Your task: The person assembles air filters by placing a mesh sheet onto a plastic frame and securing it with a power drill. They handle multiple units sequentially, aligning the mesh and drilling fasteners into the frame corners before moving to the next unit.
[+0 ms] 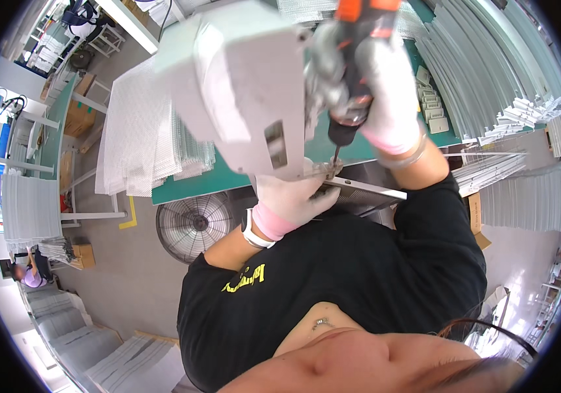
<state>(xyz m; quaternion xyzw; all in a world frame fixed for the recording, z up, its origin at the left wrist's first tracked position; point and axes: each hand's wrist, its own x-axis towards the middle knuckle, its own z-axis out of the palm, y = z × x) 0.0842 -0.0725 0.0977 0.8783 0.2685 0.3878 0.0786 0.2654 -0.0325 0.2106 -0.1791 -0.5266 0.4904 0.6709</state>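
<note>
My right hand [388, 85], in a white glove with a pink cuff, is closed round a black and orange cordless drill [358, 78]. The drill points downward, and its bit ends at the corner of a metal-framed mesh panel [369, 188]. My left hand [290, 204], gloved the same way, grips that panel near this corner, its fingers bent and partly hidden. A small metal piece [334, 168] sits at the bit's tip, too small to make out. Above my left hand, a big pale grey housing [248, 85] hides part of the bench.
The green bench [182, 190] carries stacked mesh sheets [140, 124] on the left and small pale parts [432, 108] on the right. Long grey strips [483, 59] lie beyond them. A round floor fan [195, 226] stands under the bench. Another person [32, 272] is far left.
</note>
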